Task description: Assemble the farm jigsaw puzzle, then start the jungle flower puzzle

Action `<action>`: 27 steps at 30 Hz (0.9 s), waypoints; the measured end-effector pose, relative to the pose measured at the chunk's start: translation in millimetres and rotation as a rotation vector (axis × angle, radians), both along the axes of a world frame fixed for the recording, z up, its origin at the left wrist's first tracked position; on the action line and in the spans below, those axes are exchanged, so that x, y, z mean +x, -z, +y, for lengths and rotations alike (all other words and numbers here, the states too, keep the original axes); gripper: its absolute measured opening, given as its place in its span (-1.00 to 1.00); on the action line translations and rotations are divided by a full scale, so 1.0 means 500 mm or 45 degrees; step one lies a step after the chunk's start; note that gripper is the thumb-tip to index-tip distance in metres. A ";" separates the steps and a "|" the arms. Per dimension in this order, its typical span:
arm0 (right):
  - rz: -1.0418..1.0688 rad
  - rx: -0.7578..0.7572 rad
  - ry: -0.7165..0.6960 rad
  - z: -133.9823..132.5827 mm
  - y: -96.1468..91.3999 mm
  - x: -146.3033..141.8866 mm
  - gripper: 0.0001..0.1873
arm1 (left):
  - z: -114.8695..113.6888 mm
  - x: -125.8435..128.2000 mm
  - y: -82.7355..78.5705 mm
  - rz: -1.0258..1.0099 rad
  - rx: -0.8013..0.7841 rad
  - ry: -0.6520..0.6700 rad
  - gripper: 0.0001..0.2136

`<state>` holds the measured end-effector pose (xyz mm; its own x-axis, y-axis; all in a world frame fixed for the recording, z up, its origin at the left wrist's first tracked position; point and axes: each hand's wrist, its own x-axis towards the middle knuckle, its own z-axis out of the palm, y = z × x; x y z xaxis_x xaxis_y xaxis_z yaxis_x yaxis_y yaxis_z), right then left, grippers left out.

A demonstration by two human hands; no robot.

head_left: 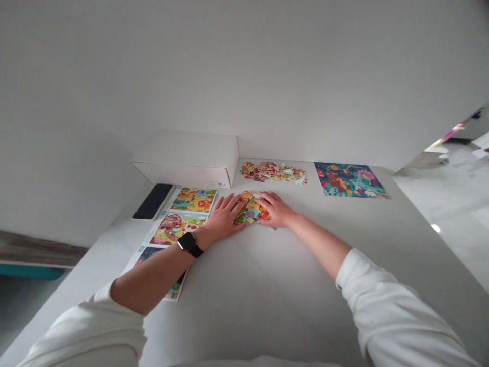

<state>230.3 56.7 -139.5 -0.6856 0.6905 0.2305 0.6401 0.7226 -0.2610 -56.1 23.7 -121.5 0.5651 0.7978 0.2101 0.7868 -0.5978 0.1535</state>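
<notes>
Yellow and red puzzle pieces (250, 209) lie in a small patch on the white counter (252, 285). The left hand (225, 216) and the right hand (277, 210) rest open on each side of the patch, touching it, with nothing pinched. Behind the patch sits a loose heap of pieces (272, 172). The step in hand looks like pushing this patch together, and the next move calls for a hand to lift off it.
</notes>
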 end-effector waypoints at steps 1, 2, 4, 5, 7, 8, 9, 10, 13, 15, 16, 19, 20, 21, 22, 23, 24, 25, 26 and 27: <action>-0.005 0.002 -0.003 0.014 -0.001 -0.007 -0.06 | 0.008 -0.006 0.001 -0.007 0.005 -0.010 -0.27; -0.007 0.006 -0.008 0.028 -0.003 -0.013 -0.07 | 0.016 -0.012 0.001 -0.016 0.009 -0.017 -0.29; 0.001 0.013 -0.019 0.052 -0.007 -0.024 -0.10 | 0.030 -0.023 0.002 -0.038 0.014 -0.021 -0.33; 0.009 0.017 -0.017 0.061 -0.009 -0.028 -0.11 | 0.036 -0.028 0.002 -0.050 0.011 -0.017 -0.35; 0.026 0.032 0.010 0.071 -0.015 -0.032 -0.12 | 0.046 -0.036 0.004 -0.076 -0.004 -0.009 -0.39; 0.033 0.042 0.036 0.071 -0.018 -0.033 -0.13 | 0.049 -0.039 0.006 -0.090 -0.011 -0.009 -0.40; 0.038 0.052 0.068 0.066 -0.020 -0.032 -0.12 | 0.050 -0.042 0.008 -0.103 -0.016 -0.012 -0.42; 0.041 0.062 0.100 0.058 -0.021 -0.030 -0.11 | 0.051 -0.043 0.010 -0.114 -0.019 -0.016 -0.44; 0.029 0.069 0.171 0.018 -0.018 -0.018 -0.04 | 0.048 -0.042 0.016 -0.129 -0.025 -0.020 -0.46; 0.010 0.060 0.228 -0.008 -0.008 -0.008 -0.01 | 0.047 -0.038 0.017 -0.110 -0.027 -0.007 -0.40; 0.003 0.052 0.262 -0.017 -0.002 -0.003 -0.02 | 0.048 -0.036 0.017 -0.095 -0.026 0.001 -0.35; 0.012 0.011 0.338 -0.024 0.017 0.012 -0.09 | 0.061 -0.030 0.013 -0.073 -0.017 0.008 -0.25; 0.020 -0.006 0.340 -0.020 0.023 0.016 -0.11 | 0.067 -0.028 0.012 -0.074 -0.014 0.004 -0.27; 0.029 -0.020 0.336 -0.014 0.027 0.019 -0.13 | 0.074 -0.028 0.011 -0.077 -0.012 0.002 -0.29; 0.036 -0.031 0.331 -0.006 0.030 0.020 -0.14 | 0.082 -0.028 0.010 -0.078 -0.011 0.005 -0.32; 0.041 -0.041 0.327 0.002 0.032 0.021 -0.15 | 0.088 -0.028 0.010 -0.079 -0.009 0.011 -0.34; 0.044 -0.048 0.323 0.010 0.034 0.020 -0.15 | 0.094 -0.029 0.010 -0.080 -0.008 0.019 -0.35; 0.046 -0.053 0.318 0.017 0.035 0.019 -0.15 | 0.098 -0.029 0.010 -0.081 -0.007 0.027 -0.36; 0.051 -0.056 0.313 0.023 0.035 0.017 -0.16 | 0.101 -0.030 0.010 -0.081 -0.006 0.032 -0.37; 0.057 -0.057 0.307 0.027 0.036 0.015 -0.16 | 0.103 -0.030 0.010 -0.081 -0.003 0.031 -0.38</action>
